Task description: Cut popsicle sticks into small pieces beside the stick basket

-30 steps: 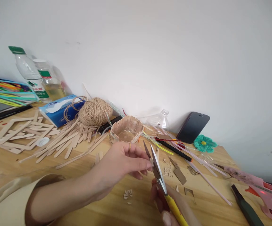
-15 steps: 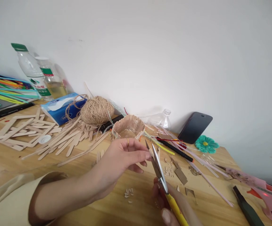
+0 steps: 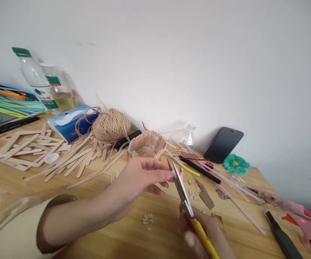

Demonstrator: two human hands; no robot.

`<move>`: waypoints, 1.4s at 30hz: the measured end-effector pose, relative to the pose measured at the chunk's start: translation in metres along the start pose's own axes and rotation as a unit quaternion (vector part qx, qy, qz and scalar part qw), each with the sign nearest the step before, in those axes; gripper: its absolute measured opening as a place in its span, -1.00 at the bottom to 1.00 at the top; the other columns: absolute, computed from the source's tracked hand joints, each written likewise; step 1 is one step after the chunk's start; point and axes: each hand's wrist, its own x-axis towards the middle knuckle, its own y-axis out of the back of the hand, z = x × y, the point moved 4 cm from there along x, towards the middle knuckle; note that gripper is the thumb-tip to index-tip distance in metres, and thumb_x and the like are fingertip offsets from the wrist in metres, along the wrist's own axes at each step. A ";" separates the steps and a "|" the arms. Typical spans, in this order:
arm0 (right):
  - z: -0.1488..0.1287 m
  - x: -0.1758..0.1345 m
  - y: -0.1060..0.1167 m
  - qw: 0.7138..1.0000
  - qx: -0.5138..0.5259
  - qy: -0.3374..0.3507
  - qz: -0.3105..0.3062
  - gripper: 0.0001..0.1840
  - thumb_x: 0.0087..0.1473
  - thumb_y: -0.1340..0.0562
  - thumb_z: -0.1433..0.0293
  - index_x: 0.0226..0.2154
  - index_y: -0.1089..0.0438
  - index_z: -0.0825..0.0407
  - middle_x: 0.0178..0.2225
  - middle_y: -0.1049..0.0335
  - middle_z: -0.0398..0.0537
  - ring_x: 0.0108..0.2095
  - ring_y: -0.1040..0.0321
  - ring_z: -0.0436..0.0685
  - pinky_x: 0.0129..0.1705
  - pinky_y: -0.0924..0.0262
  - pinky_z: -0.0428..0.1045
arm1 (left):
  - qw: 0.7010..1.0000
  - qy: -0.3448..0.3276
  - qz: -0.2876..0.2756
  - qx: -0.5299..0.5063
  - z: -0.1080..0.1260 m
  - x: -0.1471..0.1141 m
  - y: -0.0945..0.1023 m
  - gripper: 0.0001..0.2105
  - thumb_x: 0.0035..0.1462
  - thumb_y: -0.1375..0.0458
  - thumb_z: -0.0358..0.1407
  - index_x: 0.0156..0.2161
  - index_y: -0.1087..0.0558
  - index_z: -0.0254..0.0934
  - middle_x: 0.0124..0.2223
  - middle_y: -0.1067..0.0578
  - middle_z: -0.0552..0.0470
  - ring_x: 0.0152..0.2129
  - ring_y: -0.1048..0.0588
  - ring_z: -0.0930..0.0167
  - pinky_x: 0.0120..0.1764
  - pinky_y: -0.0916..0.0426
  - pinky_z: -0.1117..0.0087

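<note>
Scissors (image 3: 183, 196) with yellow handles are in my right hand (image 3: 198, 230), their blades slightly apart and pointing up and away. My left hand (image 3: 144, 180), with a ring on one finger, pinches a small pale piece (image 3: 173, 174) between thumb and forefinger. That piece lies at the blades, close to their tips; its kind is too small to make out. Below my left hand, several small white petal-shaped bits (image 3: 147, 218) lie on the wooden table (image 3: 112, 237). A small basket-like bowl (image 3: 148, 144) of pale wooden pieces stands just beyond my left hand.
Craft sticks (image 3: 82, 158), a twine ball (image 3: 111, 125) and a blue tissue pack (image 3: 77, 126) lie left. Brown scraps (image 3: 207, 199) are right of the scissors. Farther right are a phone (image 3: 223, 144), a teal flower (image 3: 236, 164), a pink glue gun (image 3: 292, 212) and a dark-handled tool (image 3: 283, 233).
The scissors and my right hand have shifted slightly to the right. My left hand keeps nearly the same place, still pinching the small piece at the blades.
</note>
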 end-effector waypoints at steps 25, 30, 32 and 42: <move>-0.005 0.002 -0.004 0.996 0.026 -0.029 0.075 -0.25 -0.23 0.05 -0.33 -0.48 -0.21 0.03 -0.56 -0.11 -0.17 -0.56 -0.02 0.01 -0.52 0.07 -0.07 | 0.997 -0.049 0.060 0.010 -0.005 -0.001 -0.001 -0.90 -0.14 -0.27 -0.34 -0.52 -0.47 -0.34 -0.52 -0.47 0.09 -0.54 -0.38 0.53 -0.43 -0.30 0.51; 0.006 0.001 -0.008 0.997 0.018 -0.019 0.075 -0.23 -0.18 0.08 -0.31 -0.41 -0.30 0.04 -0.54 -0.18 -0.13 -0.53 -0.08 0.06 -0.52 0.05 -0.05 | 0.997 -0.047 0.053 0.018 -0.007 -0.001 -0.002 -0.91 -0.14 -0.25 -0.35 -0.54 -0.46 -0.34 -0.54 -0.44 0.10 -0.55 -0.37 0.52 -0.44 -0.29 0.50; 0.007 0.001 -0.007 0.997 0.030 -0.012 0.072 -0.24 -0.16 0.05 -0.30 -0.39 -0.32 0.05 -0.51 -0.21 -0.10 -0.52 -0.11 0.07 -0.50 0.01 -0.05 | 0.998 -0.045 0.050 0.016 -0.007 0.000 -0.002 -0.91 -0.14 -0.25 -0.34 -0.55 -0.46 -0.33 -0.55 -0.44 0.10 -0.55 -0.37 0.52 -0.44 -0.29 0.49; -0.001 -0.002 -0.002 0.996 0.067 0.006 0.053 -0.36 -0.12 -0.02 -0.23 -0.41 -0.32 0.00 -0.54 -0.16 -0.12 -0.52 -0.11 0.06 -0.50 -0.15 -0.07 | 0.999 -0.034 0.038 0.011 -0.007 0.001 -0.003 -0.91 -0.14 -0.26 -0.35 -0.54 -0.48 -0.35 -0.54 -0.47 0.09 -0.57 -0.39 0.54 -0.44 -0.31 0.51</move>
